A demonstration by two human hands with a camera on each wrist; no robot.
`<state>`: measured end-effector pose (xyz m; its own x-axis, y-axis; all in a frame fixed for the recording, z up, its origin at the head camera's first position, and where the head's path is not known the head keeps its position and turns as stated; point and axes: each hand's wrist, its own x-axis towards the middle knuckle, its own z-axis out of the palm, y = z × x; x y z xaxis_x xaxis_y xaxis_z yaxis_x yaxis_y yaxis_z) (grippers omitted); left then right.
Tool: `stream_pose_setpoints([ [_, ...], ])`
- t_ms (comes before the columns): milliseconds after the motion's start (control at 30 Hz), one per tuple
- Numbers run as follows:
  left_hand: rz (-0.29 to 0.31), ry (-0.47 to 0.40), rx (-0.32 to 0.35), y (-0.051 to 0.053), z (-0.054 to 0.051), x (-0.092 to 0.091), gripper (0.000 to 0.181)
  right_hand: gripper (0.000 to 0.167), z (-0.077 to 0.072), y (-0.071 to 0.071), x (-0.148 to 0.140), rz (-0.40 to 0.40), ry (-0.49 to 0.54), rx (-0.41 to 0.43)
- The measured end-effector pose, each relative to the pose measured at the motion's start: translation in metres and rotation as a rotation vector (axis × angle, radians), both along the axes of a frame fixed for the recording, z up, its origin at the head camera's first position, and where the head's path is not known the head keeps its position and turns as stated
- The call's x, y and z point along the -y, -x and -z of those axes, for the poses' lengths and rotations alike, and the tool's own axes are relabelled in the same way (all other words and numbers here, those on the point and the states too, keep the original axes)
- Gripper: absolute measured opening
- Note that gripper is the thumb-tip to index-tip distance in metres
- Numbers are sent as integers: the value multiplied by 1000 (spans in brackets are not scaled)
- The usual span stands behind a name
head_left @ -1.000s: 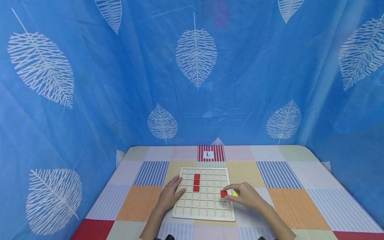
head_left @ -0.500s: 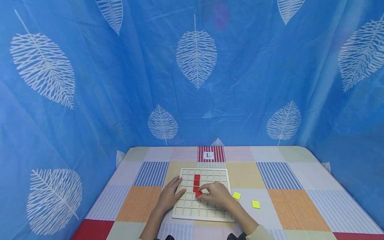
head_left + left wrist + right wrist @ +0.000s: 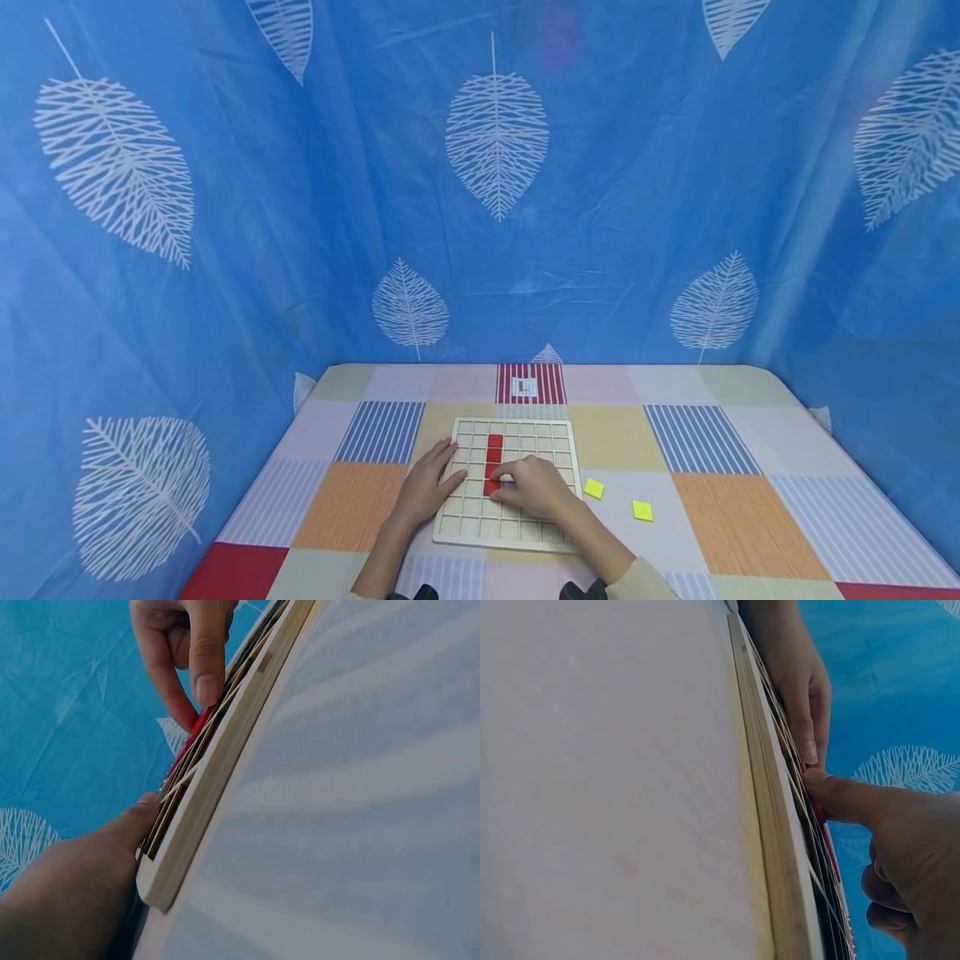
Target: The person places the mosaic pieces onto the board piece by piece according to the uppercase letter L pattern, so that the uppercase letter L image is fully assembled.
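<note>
A pale wooden grid board (image 3: 517,546) lies on the table. Along one of its columns, several red square tiles (image 3: 495,447) form a line. At the near end of that line, my right hand (image 3: 537,487) pinches a red tile (image 3: 491,489) between thumb and forefinger, lined up with the others. My left hand (image 3: 422,490) rests on the board's left edge, fingers extended and thumb over the rim. In the left wrist view, the right hand's thumb and finger reach down to red (image 3: 201,722) at the board's surface; the tile is partly hidden by them.
Two yellow square tiles (image 3: 594,488) (image 3: 642,511) lie on the patchwork tablecloth (image 3: 720,533) right of the board. Behind the board is a small card (image 3: 523,388) with a printed grid pattern. A blue leaf-patterned curtain (image 3: 600,208) surrounds the table.
My right hand has carried the red tile leftward from the board's right side to the near end of the red line, uncovering the yellow tiles. My left hand stays put.
</note>
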<state>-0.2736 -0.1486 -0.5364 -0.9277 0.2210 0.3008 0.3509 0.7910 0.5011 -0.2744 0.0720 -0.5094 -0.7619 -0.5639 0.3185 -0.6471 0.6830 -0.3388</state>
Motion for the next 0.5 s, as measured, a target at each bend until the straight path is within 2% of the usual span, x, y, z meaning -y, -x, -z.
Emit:
stream_pose_setpoints([
  [100,2,-7,-6,0,0,0,55,29,2,0,-1,-10,15,5],
  [233,3,-9,-15,0,1,0,55,33,2,-3,-5,-2,77,54],
  [400,3,-9,-14,1,1,0,56,29,-2,-9,-24,76,177,117],
  [500,2,-6,-11,1,1,0,57,26,-5,-12,-43,133,216,115],
])
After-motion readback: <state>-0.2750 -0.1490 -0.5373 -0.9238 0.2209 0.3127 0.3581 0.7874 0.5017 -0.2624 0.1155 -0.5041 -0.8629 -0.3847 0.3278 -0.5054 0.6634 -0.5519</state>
